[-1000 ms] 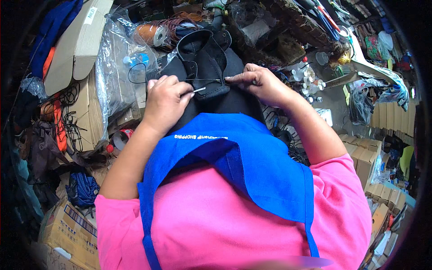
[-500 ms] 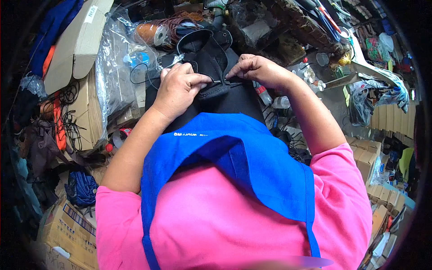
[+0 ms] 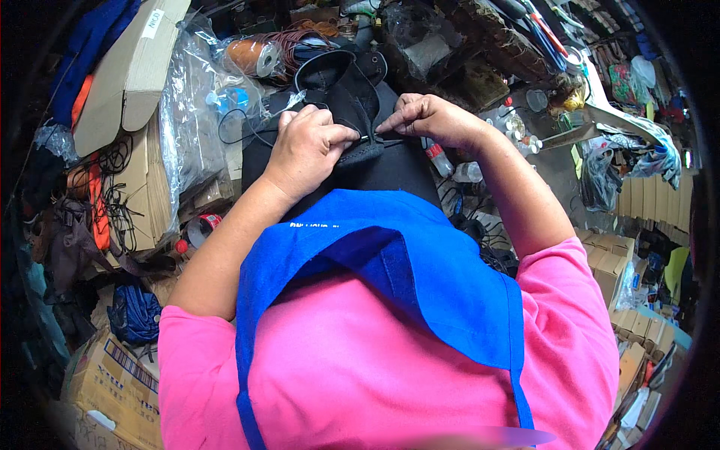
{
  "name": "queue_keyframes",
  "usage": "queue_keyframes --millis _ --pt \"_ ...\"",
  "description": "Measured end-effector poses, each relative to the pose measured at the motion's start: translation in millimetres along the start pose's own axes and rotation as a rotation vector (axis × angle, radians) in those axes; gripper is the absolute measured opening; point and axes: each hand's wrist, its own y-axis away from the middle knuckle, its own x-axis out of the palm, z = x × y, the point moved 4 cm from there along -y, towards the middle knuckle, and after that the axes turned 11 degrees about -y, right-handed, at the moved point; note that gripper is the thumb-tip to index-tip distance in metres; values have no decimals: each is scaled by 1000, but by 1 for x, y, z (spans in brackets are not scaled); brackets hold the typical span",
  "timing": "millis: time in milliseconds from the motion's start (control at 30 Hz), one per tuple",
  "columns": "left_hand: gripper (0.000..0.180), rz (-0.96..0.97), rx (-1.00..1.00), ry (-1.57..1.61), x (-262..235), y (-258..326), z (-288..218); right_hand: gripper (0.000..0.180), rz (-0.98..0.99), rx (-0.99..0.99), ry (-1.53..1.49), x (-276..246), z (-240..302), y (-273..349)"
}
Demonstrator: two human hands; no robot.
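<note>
The black shoe upper (image 3: pixel 352 112) lies between our hands, left hand (image 3: pixel 307 146) and right hand (image 3: pixel 427 120) both pinching its edge

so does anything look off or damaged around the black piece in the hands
Nothing looks damaged. Both hands, left and right, pinch the black shoe upper at its middle. Clutter is heaped around it, including a spool of brown cord lying on its side.

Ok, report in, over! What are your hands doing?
Left hand and right hand both pinching the black shoe piece. Thin lace trailing left. Blue apron hides its lower part.
</note>
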Motion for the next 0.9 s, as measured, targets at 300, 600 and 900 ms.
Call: queue_keyframes --millis 300,600,900 --pt "11 70 -10 159 11 -13 11 30 14 15 -7 -2 -6 -7" --pt "10 68 -36 79 2 3 13 29 -93 -37 95 9 -1 9" --pt "11 27 -109 67 4 1 3 27 -219 28 -238 15 -11 6"
